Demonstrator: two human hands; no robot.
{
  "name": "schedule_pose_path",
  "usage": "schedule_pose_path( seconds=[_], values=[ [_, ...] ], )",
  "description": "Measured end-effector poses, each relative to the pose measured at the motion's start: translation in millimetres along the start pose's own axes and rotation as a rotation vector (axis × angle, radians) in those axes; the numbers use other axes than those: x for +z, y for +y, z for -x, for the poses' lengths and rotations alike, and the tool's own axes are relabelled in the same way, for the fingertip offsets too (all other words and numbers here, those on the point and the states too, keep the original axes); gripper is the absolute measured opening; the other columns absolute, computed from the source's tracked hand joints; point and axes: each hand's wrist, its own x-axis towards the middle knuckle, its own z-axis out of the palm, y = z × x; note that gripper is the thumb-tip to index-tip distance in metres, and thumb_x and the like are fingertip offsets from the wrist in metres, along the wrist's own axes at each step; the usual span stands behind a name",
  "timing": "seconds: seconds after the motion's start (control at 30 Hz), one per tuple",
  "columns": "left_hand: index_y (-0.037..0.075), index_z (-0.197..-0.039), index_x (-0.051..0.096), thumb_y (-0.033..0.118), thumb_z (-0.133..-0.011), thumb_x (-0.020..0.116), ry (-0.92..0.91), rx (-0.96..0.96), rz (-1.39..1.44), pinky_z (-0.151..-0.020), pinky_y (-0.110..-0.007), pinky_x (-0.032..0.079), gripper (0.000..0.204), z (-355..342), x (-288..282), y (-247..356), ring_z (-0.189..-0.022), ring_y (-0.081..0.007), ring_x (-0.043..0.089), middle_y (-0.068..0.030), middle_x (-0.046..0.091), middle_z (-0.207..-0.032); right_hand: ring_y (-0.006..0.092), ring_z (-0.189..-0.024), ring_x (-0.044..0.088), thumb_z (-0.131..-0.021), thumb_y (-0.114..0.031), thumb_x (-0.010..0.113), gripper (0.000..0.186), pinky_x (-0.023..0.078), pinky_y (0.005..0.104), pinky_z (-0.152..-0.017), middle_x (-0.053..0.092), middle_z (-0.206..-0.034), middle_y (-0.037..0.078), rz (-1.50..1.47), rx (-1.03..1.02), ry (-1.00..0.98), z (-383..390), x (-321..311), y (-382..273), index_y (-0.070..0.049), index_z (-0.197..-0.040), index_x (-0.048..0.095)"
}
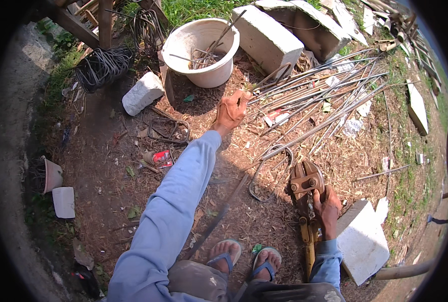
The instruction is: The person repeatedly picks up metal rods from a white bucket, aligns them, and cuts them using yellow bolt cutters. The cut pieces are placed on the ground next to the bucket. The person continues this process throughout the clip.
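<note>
My left hand (231,109) reaches forward, its fingers curled closed, just below a whitish bucket (184,40) and at the left ends of a pile of metal rods (314,95). Whatever it may be gripping is hidden by the fingers. Several short rods (214,45) stand in the bucket. Low on the right, my right hand (329,204) is wrapped around the side of a rusty bolt cutter (307,182), near its jaws. The cutter's yellow handles (309,246) point back toward me. Beside the jaws on the ground lies a bent metal rod loop (254,189).
Large white blocks (266,38) stand behind the rods, and another white block (362,241) sits beside my right forearm. A smaller block (142,94) and a coil of dark wire (103,68) lie at the left. Rectangular bent rods (168,131) rest on the straw-covered soil.
</note>
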Motion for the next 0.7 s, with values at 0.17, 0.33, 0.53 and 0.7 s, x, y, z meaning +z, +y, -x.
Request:
schedule_pose_path(
  seconds=[0.17,0.33,0.53,0.7],
  values=[
    [0.007,-0.083,0.056,0.044,-0.104,0.049,-0.153,-0.262,0.721,-0.042,-0.025,0.028,0.042,31.4,-19.1,38.9,-0.046,-0.0057,0.037,0.0033,0.041,-0.057,0.0353,-0.075,0.059,-0.088,-0.028,0.067,0.028,0.045,0.0471,-0.070,0.060,-0.080,0.017,-0.004,0.022,-0.054,-2.3,-6.3,-13.8,-0.003,-0.090,0.054],
    [0.009,-0.093,0.055,0.043,-0.105,0.048,-0.005,-0.540,1.333,-0.040,-0.020,0.022,0.037,16.6,-82.0,112.9,-0.046,-0.0037,0.028,0.0071,0.033,-0.059,0.0347,-0.072,0.059,-0.088,-0.028,0.067,0.028,0.046,0.0460,-0.067,0.058,-0.076,0.016,0.019,-0.010,-0.027,-2.8,-9.5,0.5,-0.004,-0.087,0.053],
    [-0.009,-0.129,0.037,0.038,-0.108,0.033,0.197,-0.558,1.528,-0.089,-0.044,0.055,0.052,-83.2,-140.2,65.7,-0.108,-0.0387,0.061,-0.0258,0.058,-0.119,0.0360,-0.077,0.062,-0.091,-0.027,0.065,0.024,0.047,0.0461,-0.071,0.062,-0.081,0.018,-0.108,-0.032,0.009,0.6,-10.6,-19.1,-0.005,-0.095,0.058],
    [-0.007,-0.149,0.024,0.049,-0.105,0.040,-0.006,-0.716,0.871,-0.112,-0.059,0.031,0.074,10.7,-92.2,56.3,-0.135,-0.0433,0.043,-0.0292,0.046,-0.142,0.0370,-0.083,0.063,-0.093,-0.027,0.064,0.025,0.047,0.0466,-0.076,0.064,-0.087,0.019,-0.061,-0.025,0.002,1.9,-14.9,-3.9,-0.004,-0.101,0.060]
  ],
)
